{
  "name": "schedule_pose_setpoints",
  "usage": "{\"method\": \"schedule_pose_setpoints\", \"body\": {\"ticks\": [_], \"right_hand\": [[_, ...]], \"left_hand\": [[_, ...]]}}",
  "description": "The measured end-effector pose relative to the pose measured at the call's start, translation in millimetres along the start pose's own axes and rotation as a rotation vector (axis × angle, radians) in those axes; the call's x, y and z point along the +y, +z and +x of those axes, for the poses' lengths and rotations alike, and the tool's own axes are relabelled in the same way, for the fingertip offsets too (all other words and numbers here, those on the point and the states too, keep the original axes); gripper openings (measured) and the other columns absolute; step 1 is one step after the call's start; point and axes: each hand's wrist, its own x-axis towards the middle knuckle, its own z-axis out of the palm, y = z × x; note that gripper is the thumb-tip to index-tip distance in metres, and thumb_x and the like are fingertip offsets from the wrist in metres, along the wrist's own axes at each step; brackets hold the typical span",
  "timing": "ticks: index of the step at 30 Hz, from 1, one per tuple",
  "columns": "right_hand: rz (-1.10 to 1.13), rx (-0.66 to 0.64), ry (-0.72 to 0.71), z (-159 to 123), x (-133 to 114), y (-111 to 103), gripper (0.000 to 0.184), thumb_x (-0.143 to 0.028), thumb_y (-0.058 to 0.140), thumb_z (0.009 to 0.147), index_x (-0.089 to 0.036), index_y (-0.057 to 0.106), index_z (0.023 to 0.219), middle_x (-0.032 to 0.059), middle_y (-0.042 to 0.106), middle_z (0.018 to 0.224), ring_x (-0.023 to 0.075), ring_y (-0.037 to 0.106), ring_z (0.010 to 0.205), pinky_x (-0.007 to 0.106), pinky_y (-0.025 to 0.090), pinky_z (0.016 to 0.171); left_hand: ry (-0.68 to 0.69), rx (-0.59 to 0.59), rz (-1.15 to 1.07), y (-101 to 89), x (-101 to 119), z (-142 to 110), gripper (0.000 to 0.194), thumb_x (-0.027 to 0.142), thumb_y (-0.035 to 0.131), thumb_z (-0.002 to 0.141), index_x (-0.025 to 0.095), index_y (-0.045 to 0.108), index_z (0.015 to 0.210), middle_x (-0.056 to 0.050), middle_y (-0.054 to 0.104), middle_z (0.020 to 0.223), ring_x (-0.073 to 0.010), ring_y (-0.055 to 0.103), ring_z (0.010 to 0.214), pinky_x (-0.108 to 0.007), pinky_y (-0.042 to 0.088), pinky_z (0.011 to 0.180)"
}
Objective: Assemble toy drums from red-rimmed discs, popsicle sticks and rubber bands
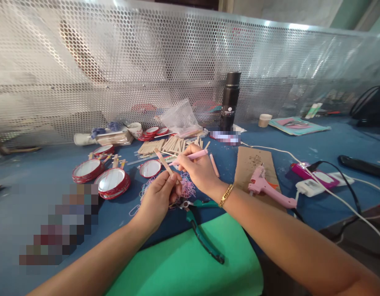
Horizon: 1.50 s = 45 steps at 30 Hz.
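Observation:
My left hand is closed round a flat wooden craft stick that points up and away. My right hand pinches a thin pink stick and holds its tip against the wooden stick. Both hands hover over a heap of small pastel rubber bands on the blue table. Green-handled pliers lie just below my hands, partly on a green sheet. A gold bracelet sits on my right wrist.
Red-rimmed round lids and a pile of wooden sticks lie at the left and behind. A pink glue gun rests on cardboard at the right, beside a power strip and cables. A black bottle stands before the perforated metal screen.

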Motion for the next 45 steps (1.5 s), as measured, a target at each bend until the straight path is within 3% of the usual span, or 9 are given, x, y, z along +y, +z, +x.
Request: {"method": "schedule_pose_setpoints", "body": {"ticks": [17,22,28,33,37,45], "right_hand": [[0.027,0.025,0.009,-0.6,-0.9,-0.6,0.022,-0.026,0.069,0.084,-0.022,0.056,0.067,-0.0045,0.064,0.062,0.0118,0.060,0.060,0.025,0.046,0.060],[0.025,-0.026,0.016,-1.1,-0.2,0.9,0.021,-0.027,0.066,0.084,-0.024,0.054,0.067,-0.0057,0.062,0.060,0.0116,0.058,0.056,0.024,0.046,0.056],[0.003,0.022,0.017,0.6,-1.0,-1.5,0.021,-0.027,0.067,0.084,-0.023,0.056,0.067,-0.0042,0.064,0.061,0.0122,0.060,0.059,0.025,0.046,0.059],[0.070,-0.051,0.008,-0.9,0.5,0.8,0.020,-0.026,0.066,0.084,-0.024,0.054,0.069,-0.0063,0.061,0.059,0.0112,0.056,0.052,0.025,0.045,0.056],[0.003,0.010,0.006,0.5,0.9,-1.3,0.021,-0.028,0.067,0.084,-0.023,0.057,0.067,-0.0036,0.064,0.062,0.0125,0.060,0.060,0.025,0.046,0.060],[-0.011,0.003,-0.002,0.1,-0.1,-0.7,0.021,-0.028,0.067,0.084,-0.023,0.056,0.066,-0.0040,0.063,0.062,0.0126,0.060,0.060,0.025,0.047,0.059]], "left_hand": [[-0.008,0.004,-0.005,-0.3,0.0,0.8,0.035,0.054,0.068,0.086,0.020,0.062,0.082,0.004,0.058,0.060,-0.0088,0.041,0.048,-0.021,0.030,0.047],[0.000,0.007,0.011,0.2,1.7,0.6,0.036,0.055,0.069,0.085,0.020,0.061,0.079,0.004,0.057,0.059,-0.0092,0.041,0.048,-0.021,0.030,0.047],[-0.006,0.017,0.014,-0.1,1.5,1.0,0.037,0.056,0.070,0.084,0.020,0.063,0.081,0.004,0.058,0.059,-0.0091,0.041,0.048,-0.021,0.030,0.047],[0.009,0.003,0.014,0.0,1.2,0.4,0.036,0.054,0.068,0.086,0.020,0.061,0.078,0.004,0.057,0.060,-0.0086,0.041,0.048,-0.021,0.031,0.048],[-0.006,0.013,0.012,0.0,0.6,0.2,0.034,0.053,0.068,0.086,0.020,0.062,0.082,0.004,0.058,0.060,-0.0090,0.041,0.048,-0.021,0.030,0.047],[-0.003,0.007,0.020,-0.5,0.7,0.7,0.035,0.054,0.068,0.086,0.020,0.062,0.081,0.004,0.058,0.060,-0.0087,0.041,0.048,-0.021,0.030,0.047]]}}
